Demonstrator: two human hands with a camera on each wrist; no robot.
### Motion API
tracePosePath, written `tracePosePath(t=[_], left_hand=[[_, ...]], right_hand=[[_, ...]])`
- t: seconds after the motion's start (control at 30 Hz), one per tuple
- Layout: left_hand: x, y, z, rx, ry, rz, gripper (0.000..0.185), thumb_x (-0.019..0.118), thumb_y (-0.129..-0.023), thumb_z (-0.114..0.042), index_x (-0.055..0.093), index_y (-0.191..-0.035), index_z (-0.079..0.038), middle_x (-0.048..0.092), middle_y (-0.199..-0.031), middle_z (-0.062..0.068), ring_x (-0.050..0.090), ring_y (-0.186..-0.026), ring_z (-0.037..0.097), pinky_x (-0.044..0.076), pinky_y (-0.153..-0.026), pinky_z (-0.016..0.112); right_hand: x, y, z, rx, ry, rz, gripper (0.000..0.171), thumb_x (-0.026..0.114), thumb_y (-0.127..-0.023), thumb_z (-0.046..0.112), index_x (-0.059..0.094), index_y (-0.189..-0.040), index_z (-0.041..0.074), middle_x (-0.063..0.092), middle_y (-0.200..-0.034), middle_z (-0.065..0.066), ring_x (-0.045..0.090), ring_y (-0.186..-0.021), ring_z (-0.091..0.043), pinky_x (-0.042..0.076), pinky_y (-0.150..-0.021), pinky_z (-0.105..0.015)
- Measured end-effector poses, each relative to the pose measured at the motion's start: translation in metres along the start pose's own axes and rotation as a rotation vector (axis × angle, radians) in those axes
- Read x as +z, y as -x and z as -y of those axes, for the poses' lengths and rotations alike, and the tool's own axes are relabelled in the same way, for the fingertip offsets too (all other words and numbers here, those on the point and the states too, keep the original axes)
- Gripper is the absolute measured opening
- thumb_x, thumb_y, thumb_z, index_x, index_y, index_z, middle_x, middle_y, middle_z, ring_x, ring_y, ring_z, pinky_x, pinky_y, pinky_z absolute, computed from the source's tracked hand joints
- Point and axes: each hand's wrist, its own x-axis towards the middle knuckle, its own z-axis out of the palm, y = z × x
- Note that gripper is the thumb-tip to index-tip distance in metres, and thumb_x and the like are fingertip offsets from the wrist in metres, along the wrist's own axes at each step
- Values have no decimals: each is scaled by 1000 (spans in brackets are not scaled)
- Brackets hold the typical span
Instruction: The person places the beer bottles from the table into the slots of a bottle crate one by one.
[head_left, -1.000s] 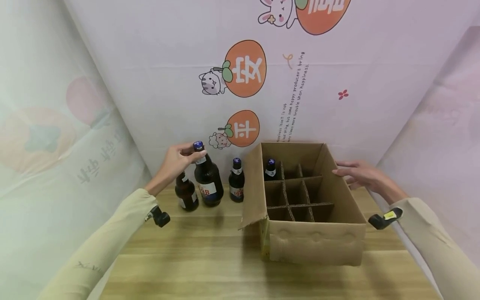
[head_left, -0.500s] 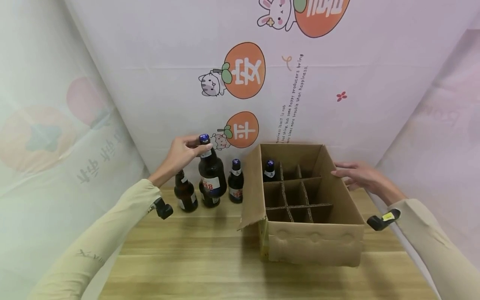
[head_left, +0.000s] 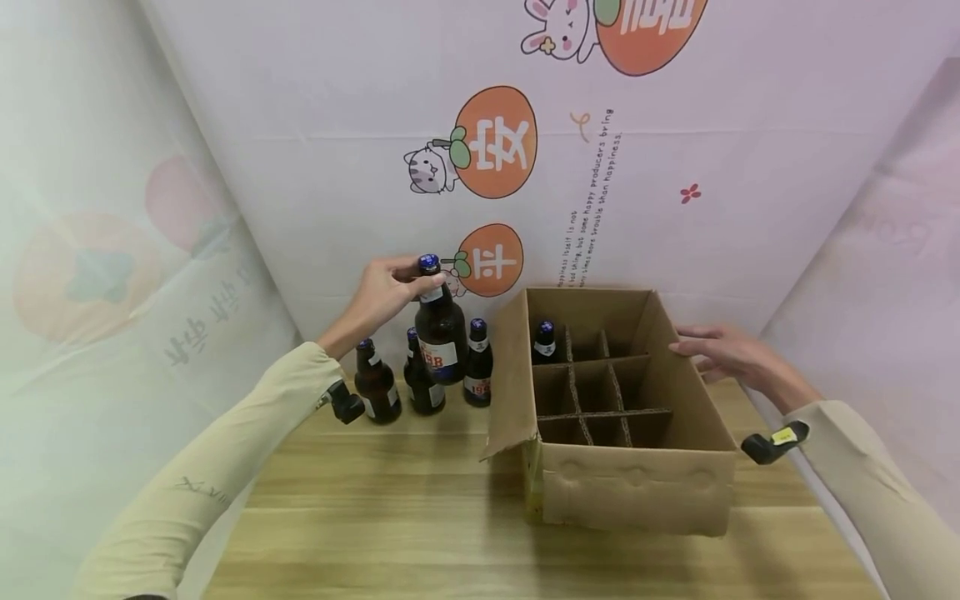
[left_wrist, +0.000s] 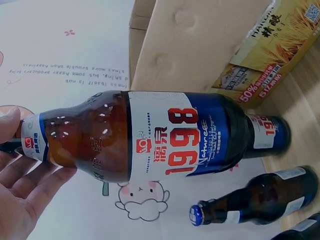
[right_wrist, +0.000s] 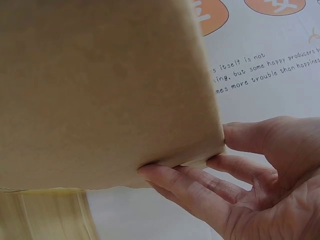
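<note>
My left hand (head_left: 384, 293) grips a brown beer bottle (head_left: 441, 340) by its neck, just below the blue cap. Held roughly upright, the bottle hangs above the table, in front of several standing bottles; its white and blue label reads 1998 in the left wrist view. To its right stands an open cardboard box (head_left: 636, 492) with a divider grid, and one capped bottle (head_left: 545, 343) sits in its far left compartment. My right hand (head_left: 738, 360) holds the box's right side, its thumb at the cardboard edge and fingertips tucked partly out of sight behind the flap (right_wrist: 110, 100).
On the wooden table (head_left: 375, 517), a left bottle (head_left: 378, 390), a middle bottle (head_left: 424, 390) and a right bottle (head_left: 478, 367) stand near the back wall. The box's left flap (head_left: 510, 379) leans outward beside the right one. A printed cloth (head_left: 337, 167) covers the wall.
My left hand has lifted the beer bottle off the table and moved it right, toward the box. The middle standing bottle behind it has come into view. My right hand stays at the box.
</note>
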Motion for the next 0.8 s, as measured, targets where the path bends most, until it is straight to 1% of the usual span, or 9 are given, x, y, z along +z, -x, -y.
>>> tracePosePath(t=[0.07, 0.2, 0.3, 0.37, 0.43, 0.57, 0.6, 0.7, 0.8], left_hand=[[1, -2, -2, -12, 13, -2, 33, 73, -85, -49, 74, -100, -20, 72, -98, 0, 64, -88, 18, 53, -79, 33], [2, -5, -9, -10, 57, -27, 33, 75, -84, -45, 75, -103, -18, 71, -93, 0, 63, -84, 17, 55, -78, 32], [2, -8, -16, 28, 80, -39, 31, 75, -85, -43, 73, -95, -13, 69, -87, 2, 61, -81, 19, 54, -75, 31], [3, -11, -22, 47, 87, -36, 31, 74, -86, -43, 71, -92, -13, 69, -86, 3, 60, -80, 19, 52, -73, 30], [4, -15, -26, 63, 104, -32, 30, 74, -86, -44, 71, -91, -14, 70, -88, 2, 61, -82, 19, 52, -72, 30], [11, -23, -34, 96, 149, -46, 27, 75, -85, -42, 74, -97, -18, 72, -91, 1, 62, -81, 17, 53, -72, 31], [13, -25, -35, 111, 159, -51, 26, 75, -85, -41, 75, -98, -18, 72, -91, 1, 62, -80, 17, 53, -72, 31], [20, -30, -41, 155, 169, -62, 26, 75, -86, -36, 75, -101, -16, 73, -91, 2, 60, -76, 16, 51, -65, 30], [28, -33, -47, 177, 182, -57, 28, 75, -87, -34, 75, -106, -13, 75, -96, 2, 63, -79, 13, 51, -65, 26]], right_hand=[[2, 0, -1, 4, 7, -6, 71, 54, -100, 30, 19, -154, 0, 32, -150, -31, 47, -127, -53, 58, -87, -34], [6, -1, -2, 15, 21, -14, 73, 56, -99, 33, 20, -154, 1, 30, -151, -31, 49, -127, -51, 58, -85, -33], [7, -2, -3, 16, 27, -17, 74, 56, -99, 35, 19, -154, 2, 30, -151, -32, 50, -127, -50, 58, -85, -32], [6, -2, -3, 17, 34, -19, 75, 56, -99, 36, 19, -155, 2, 30, -151, -33, 49, -127, -51, 58, -86, -33], [4, -2, -3, 17, 44, -22, 75, 55, -99, 37, 18, -155, 3, 30, -151, -33, 49, -127, -51, 58, -86, -33], [2, -3, -3, 17, 58, -37, 75, 55, -99, 38, 19, -155, 3, 31, -150, -34, 49, -127, -51, 58, -84, -32], [1, -3, -3, 16, 62, -39, 75, 55, -99, 39, 19, -155, 3, 30, -150, -34, 49, -127, -52, 58, -84, -32], [0, -2, -3, 17, 58, -33, 76, 55, -99, 39, 18, -155, 3, 29, -150, -35, 47, -128, -54, 58, -87, -35], [-1, -1, -3, 18, 53, -20, 76, 54, -100, 39, 17, -155, 3, 27, -151, -35, 43, -129, -56, 56, -91, -39]])
